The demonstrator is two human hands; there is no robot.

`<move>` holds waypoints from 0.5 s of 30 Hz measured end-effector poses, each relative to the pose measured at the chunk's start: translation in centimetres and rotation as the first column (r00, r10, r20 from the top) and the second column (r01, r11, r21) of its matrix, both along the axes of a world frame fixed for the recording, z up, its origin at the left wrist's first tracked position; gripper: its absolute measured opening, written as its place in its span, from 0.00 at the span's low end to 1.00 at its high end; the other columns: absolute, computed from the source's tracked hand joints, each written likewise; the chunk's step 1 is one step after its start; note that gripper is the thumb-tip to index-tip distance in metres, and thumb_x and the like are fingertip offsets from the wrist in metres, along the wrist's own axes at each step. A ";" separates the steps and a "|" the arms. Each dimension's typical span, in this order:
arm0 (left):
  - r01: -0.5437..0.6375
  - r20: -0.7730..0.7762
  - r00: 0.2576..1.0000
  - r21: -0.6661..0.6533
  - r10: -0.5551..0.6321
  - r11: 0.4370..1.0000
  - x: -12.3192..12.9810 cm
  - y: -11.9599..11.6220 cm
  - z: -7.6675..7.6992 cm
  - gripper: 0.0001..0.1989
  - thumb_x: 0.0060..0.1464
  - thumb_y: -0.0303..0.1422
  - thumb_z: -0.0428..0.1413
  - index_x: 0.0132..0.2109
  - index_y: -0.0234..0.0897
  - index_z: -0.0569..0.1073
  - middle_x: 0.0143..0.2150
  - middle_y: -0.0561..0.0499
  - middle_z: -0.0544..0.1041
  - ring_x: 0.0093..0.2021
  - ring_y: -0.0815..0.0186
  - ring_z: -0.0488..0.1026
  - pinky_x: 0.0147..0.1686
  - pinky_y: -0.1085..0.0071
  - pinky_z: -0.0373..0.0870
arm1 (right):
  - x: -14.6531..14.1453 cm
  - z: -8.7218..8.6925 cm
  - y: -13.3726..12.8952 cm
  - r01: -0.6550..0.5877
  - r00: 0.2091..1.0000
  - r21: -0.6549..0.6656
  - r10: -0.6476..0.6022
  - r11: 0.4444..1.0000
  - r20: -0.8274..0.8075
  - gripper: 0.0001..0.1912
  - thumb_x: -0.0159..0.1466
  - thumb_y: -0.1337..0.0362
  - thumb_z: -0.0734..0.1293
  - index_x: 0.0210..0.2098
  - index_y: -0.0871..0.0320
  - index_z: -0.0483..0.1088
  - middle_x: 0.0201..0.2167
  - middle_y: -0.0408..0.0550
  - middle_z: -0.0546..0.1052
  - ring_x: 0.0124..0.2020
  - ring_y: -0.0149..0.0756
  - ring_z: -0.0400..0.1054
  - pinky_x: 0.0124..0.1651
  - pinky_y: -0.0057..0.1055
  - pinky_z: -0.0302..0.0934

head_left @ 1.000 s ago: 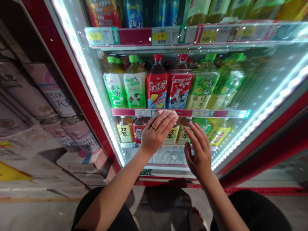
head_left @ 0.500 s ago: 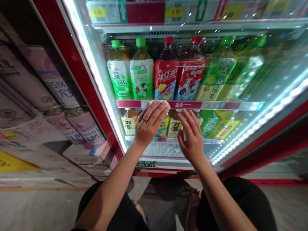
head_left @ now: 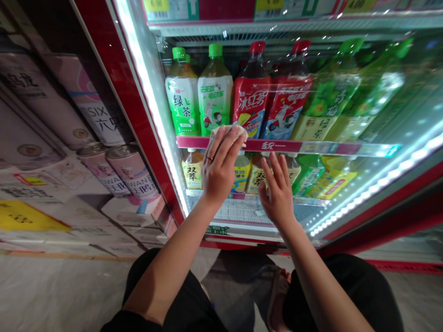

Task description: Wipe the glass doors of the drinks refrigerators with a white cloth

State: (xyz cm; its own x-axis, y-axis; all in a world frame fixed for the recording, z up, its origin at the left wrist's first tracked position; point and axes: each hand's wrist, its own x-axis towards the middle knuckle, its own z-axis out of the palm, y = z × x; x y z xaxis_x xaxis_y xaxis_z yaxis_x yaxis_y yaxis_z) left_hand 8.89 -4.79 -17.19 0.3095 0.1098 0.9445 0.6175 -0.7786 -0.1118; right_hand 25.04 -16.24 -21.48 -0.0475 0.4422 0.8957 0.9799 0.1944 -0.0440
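My left hand (head_left: pixel 219 167), with a ring on one finger, presses a crumpled whitish cloth (head_left: pixel 231 133) against the glass door (head_left: pixel 249 210) of a lit drinks fridge. The cloth shows around its fingertips, over the shelf strip (head_left: pixel 235 145). Lower and to the right, my right hand (head_left: pixel 277 191) is raised at the glass with its fingers apart and nothing in it. I cannot tell whether it touches the pane. Behind the glass stand green tea bottles (head_left: pixel 215 99) and red-labelled tea bottles (head_left: pixel 252 99); smaller yellow-labelled bottles (head_left: pixel 192 171) are partly hidden by my hands.
Pink drink cans (head_left: pixel 133 168) and stacked cartons (head_left: pixel 134 213) stand left of the red door frame (head_left: pixel 138 108). A yellow price sign (head_left: pixel 29 216) hangs there too. Bright light strips line both sides of the fridge. My knees and feet are close below.
My left hand has slid the cloth slightly upward over the glass, relative to the shelf strip. My right hand stays spread nearby. The whole view has shifted a little.
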 end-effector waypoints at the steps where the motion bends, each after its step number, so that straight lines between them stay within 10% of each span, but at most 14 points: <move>1: 0.007 0.049 0.999 0.002 -0.007 1.000 0.0 0.3 0.4 0.35 0.75 0.24 0.42 0.82 0.48 0.45 0.80 0.51 0.62 0.82 0.59 0.51 0.81 0.50 0.56 | 0.1 0.0 0.0 0.001 1.000 -0.008 -0.001 1.000 0.001 0.49 0.71 0.77 0.60 0.82 0.39 0.35 0.82 0.43 0.50 0.82 0.57 0.44 0.78 0.66 0.56; 9: 0.061 -0.022 0.998 0.105 -0.059 0.993 0.6 1.0 -2.3 0.34 0.76 0.25 0.45 0.82 0.45 0.46 0.78 0.48 0.67 0.81 0.59 0.54 0.80 0.51 0.59 | 0.2 0.1 -0.3 -0.009 1.000 -0.012 0.009 1.000 0.012 0.49 0.71 0.78 0.60 0.82 0.39 0.35 0.83 0.40 0.48 0.82 0.55 0.44 0.78 0.63 0.56; 15: 0.095 -0.056 0.995 0.139 -0.088 0.986 -1.5 0.9 -1.6 0.34 0.75 0.25 0.50 0.81 0.45 0.51 0.75 0.49 0.70 0.80 0.61 0.58 0.81 0.57 0.58 | 0.0 -0.3 -0.2 -0.004 1.000 0.008 0.004 1.000 0.011 0.48 0.72 0.77 0.59 0.82 0.41 0.36 0.83 0.40 0.47 0.82 0.53 0.43 0.79 0.61 0.55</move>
